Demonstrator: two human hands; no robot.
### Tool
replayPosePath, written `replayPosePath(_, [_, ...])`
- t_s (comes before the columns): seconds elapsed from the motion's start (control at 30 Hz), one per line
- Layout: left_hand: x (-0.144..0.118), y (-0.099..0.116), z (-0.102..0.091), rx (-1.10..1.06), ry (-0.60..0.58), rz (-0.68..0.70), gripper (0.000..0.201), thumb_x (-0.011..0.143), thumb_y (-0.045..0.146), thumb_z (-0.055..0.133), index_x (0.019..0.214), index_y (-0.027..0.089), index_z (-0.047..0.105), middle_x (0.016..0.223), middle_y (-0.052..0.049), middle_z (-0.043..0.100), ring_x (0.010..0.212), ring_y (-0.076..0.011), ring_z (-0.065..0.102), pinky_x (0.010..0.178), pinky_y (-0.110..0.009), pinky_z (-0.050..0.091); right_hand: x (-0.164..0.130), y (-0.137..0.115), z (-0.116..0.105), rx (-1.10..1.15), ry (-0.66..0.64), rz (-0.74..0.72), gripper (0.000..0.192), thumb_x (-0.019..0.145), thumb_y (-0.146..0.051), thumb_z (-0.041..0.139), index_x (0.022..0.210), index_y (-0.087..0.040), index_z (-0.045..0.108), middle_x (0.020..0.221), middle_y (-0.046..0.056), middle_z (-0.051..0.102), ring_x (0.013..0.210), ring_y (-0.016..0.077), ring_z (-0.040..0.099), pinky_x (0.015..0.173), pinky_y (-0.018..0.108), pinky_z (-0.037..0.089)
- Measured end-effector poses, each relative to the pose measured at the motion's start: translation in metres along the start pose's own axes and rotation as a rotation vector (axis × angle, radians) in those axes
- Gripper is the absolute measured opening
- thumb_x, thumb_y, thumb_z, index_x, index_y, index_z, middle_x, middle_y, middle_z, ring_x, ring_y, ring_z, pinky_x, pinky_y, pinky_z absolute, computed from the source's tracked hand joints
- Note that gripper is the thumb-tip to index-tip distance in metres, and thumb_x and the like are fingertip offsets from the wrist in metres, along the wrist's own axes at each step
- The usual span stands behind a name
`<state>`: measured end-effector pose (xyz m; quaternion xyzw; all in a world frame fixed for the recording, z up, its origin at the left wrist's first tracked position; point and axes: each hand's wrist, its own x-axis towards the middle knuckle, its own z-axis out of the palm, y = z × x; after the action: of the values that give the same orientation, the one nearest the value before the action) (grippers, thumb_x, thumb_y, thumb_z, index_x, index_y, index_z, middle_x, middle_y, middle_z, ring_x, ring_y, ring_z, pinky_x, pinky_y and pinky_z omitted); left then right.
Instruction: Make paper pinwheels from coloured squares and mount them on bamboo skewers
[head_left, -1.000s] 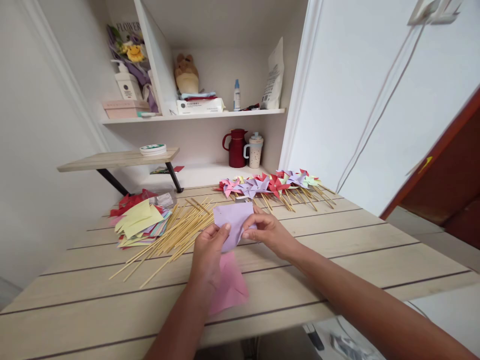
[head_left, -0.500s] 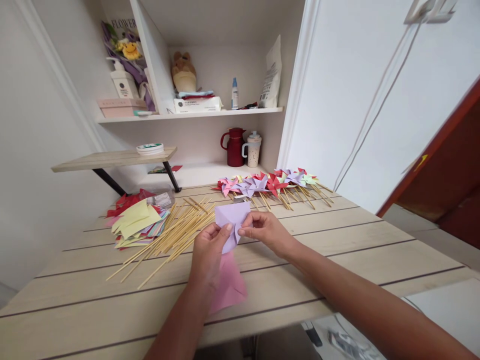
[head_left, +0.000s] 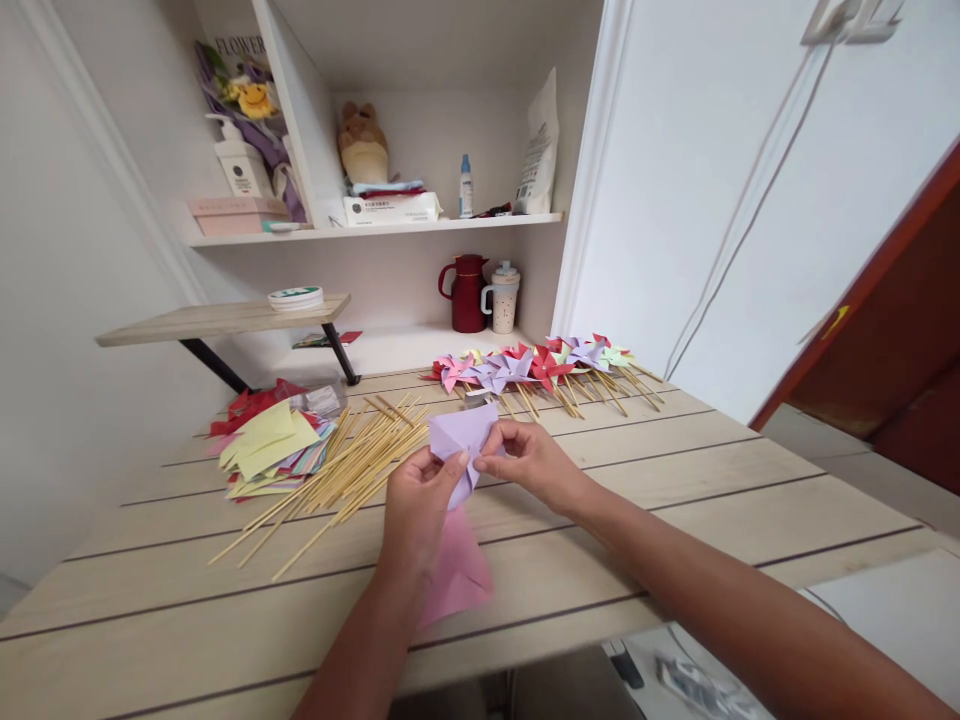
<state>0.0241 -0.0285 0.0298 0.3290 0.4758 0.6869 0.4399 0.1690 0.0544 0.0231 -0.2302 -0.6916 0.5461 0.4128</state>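
A lilac sheet of paper [head_left: 459, 432], partly folded toward its middle, is held up between my two hands above the table. My left hand [head_left: 421, 492] pinches its left side, thumb near the centre. From the other side my right hand [head_left: 529, 462] grips it between thumb and fingers, its fingertips close to the left thumb. Beneath, a pink sheet of paper [head_left: 459, 575] lies on the table, partly covered by my left hand and wrist. Farther back rest several finished paper pinwheels [head_left: 517, 368] on sticks, in red, lilac, pink and green.
Loose wooden sticks [head_left: 352, 465] spread left of my hands, beside a stack of coloured paper [head_left: 274, 445]. A small raised shelf [head_left: 225, 322] stands at the back left. A red jug [head_left: 469, 295] and a cup [head_left: 505, 300] stand behind the pinwheels.
My right fingertips have shifted slightly left, toward the middle of the lilac paper and nearer my left thumb. The whole view has moved a little; the pink sheet stays put.
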Motion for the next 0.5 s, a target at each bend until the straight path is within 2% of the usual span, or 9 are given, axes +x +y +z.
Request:
replayPosePath(0.17, [-0.001, -0.001, 0.002, 0.112, 0.047, 0.07, 0.025, 0.065, 0.031, 0.084, 0.084, 0.017, 0.079, 0.079, -0.005, 0.076, 0.073, -0.0195, 0.066, 0.07, -0.028, 0.048, -0.001, -0.003, 0.002, -0.101, 0.016, -0.031, 0.037, 0.068, -0.049, 0.085, 0.067, -0.02, 0.062, 0.071, -0.001, 0.063, 0.07, 0.0159, 0.054, 0.069, 0.031, 0.042])
replayPosePath(0.27, [-0.004, 0.001, 0.003, 0.268, 0.11, 0.206, 0.012, 0.07, 0.028, 0.078, 0.079, 0.02, 0.079, 0.074, -0.002, 0.073, 0.073, -0.0199, 0.063, 0.071, -0.028, 0.046, -0.002, -0.005, 0.002, -0.248, 0.071, -0.151, 0.032, 0.073, -0.049, 0.083, 0.072, -0.021, 0.066, 0.082, 0.002, 0.065, 0.081, 0.0195, 0.058, 0.077, 0.035, 0.045])
replayPosePath(0.37, [-0.007, 0.005, 0.002, 0.419, 0.166, 0.406, 0.003, 0.073, 0.024, 0.075, 0.071, 0.023, 0.076, 0.072, -0.001, 0.07, 0.075, -0.021, 0.061, 0.078, -0.03, 0.045, -0.003, -0.008, -0.001, -0.383, 0.154, -0.345, 0.031, 0.076, -0.046, 0.083, 0.094, -0.025, 0.071, 0.107, 0.007, 0.062, 0.105, 0.0259, 0.058, 0.092, 0.041, 0.047])
replayPosePath(0.5, [-0.008, 0.004, -0.001, 0.527, 0.172, 0.628, 0.003, 0.074, 0.024, 0.076, 0.074, 0.027, 0.077, 0.082, -0.004, 0.073, 0.087, -0.026, 0.063, 0.094, -0.037, 0.041, -0.005, -0.013, -0.004, -0.518, 0.239, -0.494, 0.056, 0.079, -0.044, 0.082, 0.13, -0.032, 0.06, 0.133, 0.011, 0.052, 0.131, 0.0307, 0.047, 0.11, 0.049, 0.04])
